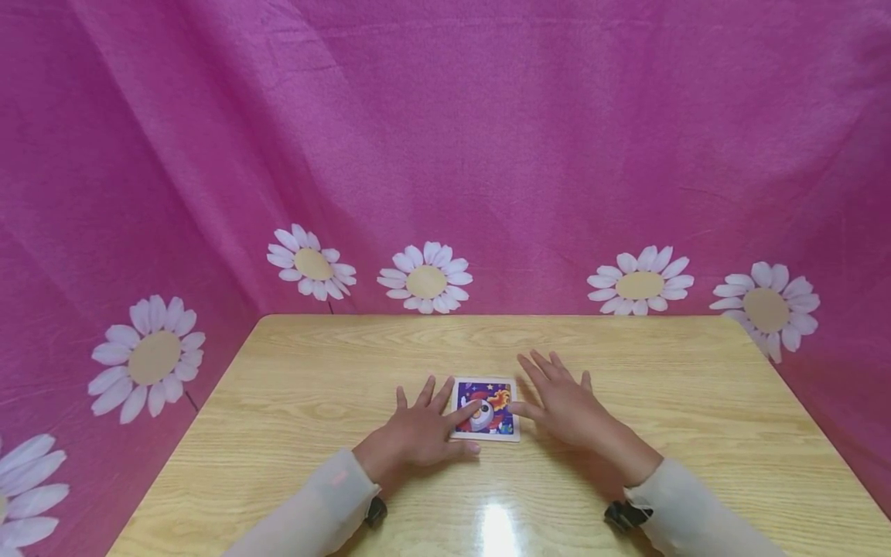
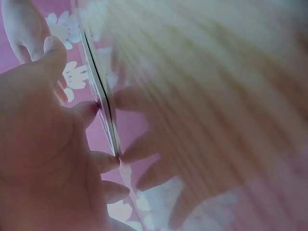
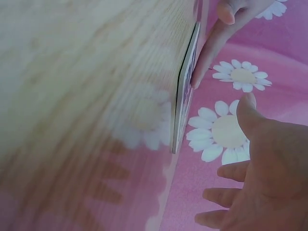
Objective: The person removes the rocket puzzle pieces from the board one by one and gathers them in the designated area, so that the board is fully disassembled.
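Observation:
A square picture board (image 1: 498,401) lies flat on the wooden table, printed with a rocket and orange flames on purple inside a white border. My left hand (image 1: 421,435) is spread at its left side, one finger reaching over the picture and touching it. Part of the rocket is hidden under that finger. Across from it, my right hand (image 1: 569,411) hovers by the right edge with fingers apart, holding nothing. In the right wrist view its thumb (image 3: 249,115) stands off the board (image 3: 183,91). Edge-on in the left wrist view, the board (image 2: 102,94) shows a dark line between two pale layers.
The wooden table (image 1: 334,363) has a glossy top with a bright light reflection near its front. Pink cloth (image 1: 487,139) with large white daisies (image 1: 426,281) hangs behind and along the sides. Both wrists carry dark straps (image 1: 626,514) under pale sleeves (image 1: 313,503).

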The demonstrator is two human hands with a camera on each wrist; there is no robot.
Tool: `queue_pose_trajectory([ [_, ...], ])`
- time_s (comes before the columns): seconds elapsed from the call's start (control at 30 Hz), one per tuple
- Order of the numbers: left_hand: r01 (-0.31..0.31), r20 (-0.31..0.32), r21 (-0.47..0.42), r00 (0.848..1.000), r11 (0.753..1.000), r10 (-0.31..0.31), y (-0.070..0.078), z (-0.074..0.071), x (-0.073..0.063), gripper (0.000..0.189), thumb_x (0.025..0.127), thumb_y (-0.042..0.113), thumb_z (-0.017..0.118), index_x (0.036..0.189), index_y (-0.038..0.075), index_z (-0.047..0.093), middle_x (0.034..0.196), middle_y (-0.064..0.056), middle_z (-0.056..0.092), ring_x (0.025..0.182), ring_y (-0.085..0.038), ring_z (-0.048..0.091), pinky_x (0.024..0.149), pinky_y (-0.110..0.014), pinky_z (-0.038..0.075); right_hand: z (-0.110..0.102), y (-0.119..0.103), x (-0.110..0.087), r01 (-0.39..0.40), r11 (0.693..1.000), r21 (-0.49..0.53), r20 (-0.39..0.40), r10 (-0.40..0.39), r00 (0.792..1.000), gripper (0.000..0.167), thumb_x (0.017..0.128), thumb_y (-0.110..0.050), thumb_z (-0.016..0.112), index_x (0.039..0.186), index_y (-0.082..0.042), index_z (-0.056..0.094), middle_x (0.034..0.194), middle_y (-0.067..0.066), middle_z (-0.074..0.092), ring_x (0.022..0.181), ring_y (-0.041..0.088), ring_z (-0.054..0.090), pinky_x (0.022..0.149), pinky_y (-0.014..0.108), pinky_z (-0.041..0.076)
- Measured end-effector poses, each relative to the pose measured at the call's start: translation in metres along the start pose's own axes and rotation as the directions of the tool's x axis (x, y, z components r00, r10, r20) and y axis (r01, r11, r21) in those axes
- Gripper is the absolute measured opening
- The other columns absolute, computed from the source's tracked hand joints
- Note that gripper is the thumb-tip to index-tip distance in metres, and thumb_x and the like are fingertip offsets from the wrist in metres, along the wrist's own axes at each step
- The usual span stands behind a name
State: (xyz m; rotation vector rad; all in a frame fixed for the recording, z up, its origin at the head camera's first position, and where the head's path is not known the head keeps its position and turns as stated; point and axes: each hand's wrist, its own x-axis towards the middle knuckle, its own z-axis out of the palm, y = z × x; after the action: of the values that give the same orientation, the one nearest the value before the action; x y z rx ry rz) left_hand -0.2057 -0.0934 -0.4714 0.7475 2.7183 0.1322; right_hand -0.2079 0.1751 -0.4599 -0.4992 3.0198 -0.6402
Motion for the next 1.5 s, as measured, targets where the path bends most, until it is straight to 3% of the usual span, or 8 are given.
queue_pose_trajectory([
  [0.5,0.012,0.027,-0.001,1.0,1.0,-0.012,0.0,0.003,0.001,0.081,0.09,0.086,0.037,0.161,0.054,0.013,0.174,-0.01,0.003,0.157,-0.045,0.003,0.111,-0.082,0.005,0.007,-0.004,0.009,0.013,1.0,0.025,0.029,-0.014,0.999,0.082,0.099,-0.051,0.064,0.162,-0.01,0.033,0.168,0.019,0.027,0.154,0.049,0.017,0.108,0.085,0.01],
  [0.8,0.011,0.038,0.024,0.999,1.0,-0.012,0.002,0.002,0.0,0.083,0.091,0.086,0.037,0.162,0.052,0.012,0.174,-0.011,0.003,0.158,-0.044,0.004,0.112,-0.081,0.009,0.011,-0.01,0.016,0.055,0.996,0.065,0.057,-0.059,0.997,0.079,0.101,-0.048,0.063,0.161,-0.006,0.034,0.167,0.022,0.028,0.154,0.049,0.019,0.112,0.08,0.016],
  [1.2,0.022,0.056,0.047,0.998,0.999,-0.025,0.003,0.001,0.001,0.084,0.09,0.086,0.036,0.162,0.053,0.008,0.174,-0.011,0.001,0.157,-0.044,0.002,0.113,-0.08,0.008,0.013,-0.011,0.025,0.149,0.985,0.083,0.051,-0.154,0.987,0.07,0.103,-0.034,0.065,0.157,0.002,0.039,0.16,0.025,0.039,0.147,0.045,0.037,0.118,0.06,0.031],
  [1.5,0.025,0.062,0.043,0.998,0.999,-0.028,0.003,0.0,0.0,0.085,0.09,0.086,0.037,0.162,0.052,0.009,0.174,-0.011,0.001,0.158,-0.044,0.002,0.113,-0.08,0.009,0.016,-0.01,0.034,0.197,0.972,0.132,0.055,-0.205,0.977,0.063,0.102,-0.026,0.067,0.153,0.004,0.044,0.151,0.022,0.053,0.142,0.043,0.045,0.118,0.057,0.033],
])
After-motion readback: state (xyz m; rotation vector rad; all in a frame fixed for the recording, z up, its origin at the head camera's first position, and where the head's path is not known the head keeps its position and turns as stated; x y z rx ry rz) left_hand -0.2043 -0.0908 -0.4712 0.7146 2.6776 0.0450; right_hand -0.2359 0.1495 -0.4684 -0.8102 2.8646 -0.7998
